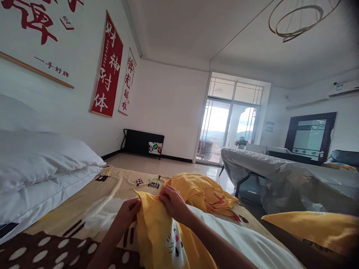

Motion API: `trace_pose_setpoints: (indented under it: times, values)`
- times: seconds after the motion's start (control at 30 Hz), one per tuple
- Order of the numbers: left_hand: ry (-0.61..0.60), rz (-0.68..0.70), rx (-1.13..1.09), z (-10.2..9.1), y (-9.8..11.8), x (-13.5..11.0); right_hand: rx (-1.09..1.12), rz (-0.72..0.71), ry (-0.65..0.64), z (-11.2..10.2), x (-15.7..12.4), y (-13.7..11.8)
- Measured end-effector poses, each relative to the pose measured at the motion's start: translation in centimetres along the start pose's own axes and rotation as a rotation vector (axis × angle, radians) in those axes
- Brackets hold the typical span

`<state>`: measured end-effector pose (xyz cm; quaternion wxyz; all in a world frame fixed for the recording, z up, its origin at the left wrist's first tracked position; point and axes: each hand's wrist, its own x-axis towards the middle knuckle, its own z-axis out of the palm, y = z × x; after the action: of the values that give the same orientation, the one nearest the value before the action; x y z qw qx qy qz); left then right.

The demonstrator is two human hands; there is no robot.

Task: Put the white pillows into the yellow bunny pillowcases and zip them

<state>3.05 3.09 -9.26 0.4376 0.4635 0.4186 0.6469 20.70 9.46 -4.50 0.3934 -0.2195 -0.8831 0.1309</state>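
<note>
White walls [168,97] surround you, with lettered scrolls [108,65] hanging at left. Below them, white pillows [45,157] lie stacked on a beige-patterned bed [109,194]. Near the lower centre, your left hand [129,211], in a narrow pinch, holds the left edge of a yellow cloth [153,215] printed with a whiskered cartoon; your right hand [173,201] pinches its top edge. Just beyond your right hand rests a crumpled yellow bundle [196,186]. Farther right stands plastic-draped furniture [280,172], with yellow fabric [316,224] at the lower right.
</note>
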Motion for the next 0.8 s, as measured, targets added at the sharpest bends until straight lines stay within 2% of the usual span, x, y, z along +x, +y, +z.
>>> trace_pose_setpoints:
  times: [0.07, 0.1, 0.2, 0.23, 0.27, 0.33, 0.47, 0.57, 0.7, 0.8]
  values:
    - [0.005, 0.057, 0.158, -0.3, 0.2, 0.1, 0.003, 0.006, 0.005, 0.3, 0.1, -0.1]
    - [0.050, 0.091, 0.217, -0.3, 0.5, 0.0, 0.002, 0.014, 0.009, 0.5, 0.2, -0.1]
    - [0.289, 0.196, 0.296, 0.2, 1.6, -0.8, -0.004, 0.037, 0.028, 0.9, 0.5, -0.2]
    - [0.325, 0.229, 0.297, 0.5, 1.9, -1.1, -0.007, 0.040, 0.032, 1.0, 0.6, -0.3]
    - [0.327, 0.254, 0.293, 0.7, 2.2, -1.4, -0.009, 0.042, 0.035, 1.1, 0.7, -0.4]
    - [0.243, 0.249, 0.294, 1.2, 2.4, -1.8, -0.011, 0.047, 0.042, 1.2, 0.8, -0.7]
    - [0.142, 0.130, 0.418, 1.9, 1.7, -1.6, -0.047, 0.039, 0.065, 1.5, 0.8, -1.2]
    - [0.080, 0.095, 0.438, 2.2, 1.2, -1.3, -0.096, 0.034, 0.071, 2.0, 0.5, -1.2]
    - [0.087, 0.080, 0.397, 2.2, 0.8, -0.9, -0.130, -0.048, -0.001, 3.6, 0.0, -1.0]
    - [0.099, 0.036, 0.283, 1.7, 0.5, -0.4, -0.078, -0.076, -0.038, 4.1, 0.0, -0.7]
